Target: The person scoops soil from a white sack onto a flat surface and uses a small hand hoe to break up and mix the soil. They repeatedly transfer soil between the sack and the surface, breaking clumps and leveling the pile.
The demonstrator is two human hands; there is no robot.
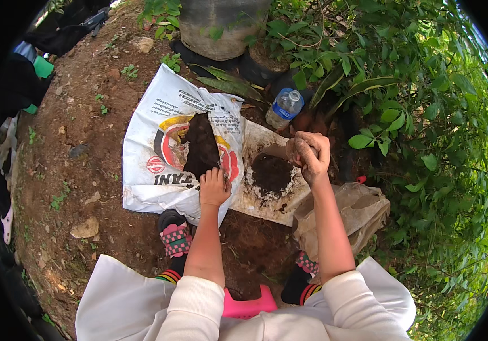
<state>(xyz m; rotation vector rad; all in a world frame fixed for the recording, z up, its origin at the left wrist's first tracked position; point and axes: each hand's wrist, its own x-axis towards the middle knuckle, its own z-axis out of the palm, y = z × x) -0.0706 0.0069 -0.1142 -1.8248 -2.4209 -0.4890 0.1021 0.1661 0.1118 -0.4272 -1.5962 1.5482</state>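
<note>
A white woven plastic sack [141, 153] lies before me, printed and torn open at the middle. Dark soil [201, 145] shows through the tear. My left hand [215, 186] has its fingers curled over the sack's near torn edge. To its right, my right hand [311, 155] is a soil-smeared fist, raised above a stained pale sheet [284, 213]. A round patch of dark soil [273, 174], ringed with white crumbs, is on that sheet. Beside the fist is a pale, tapering shape [276, 150]; whether the fist grips it or anything else is unclear.
A clear plastic bottle [285, 108] with a blue label leans beyond the sheet. A crumpled brownish plastic bag [359, 213] lies by my right forearm. A large planter [224, 30] stands ahead, leafy bushes [431, 128] on the right. A pink plastic stool [250, 302] is beneath me.
</note>
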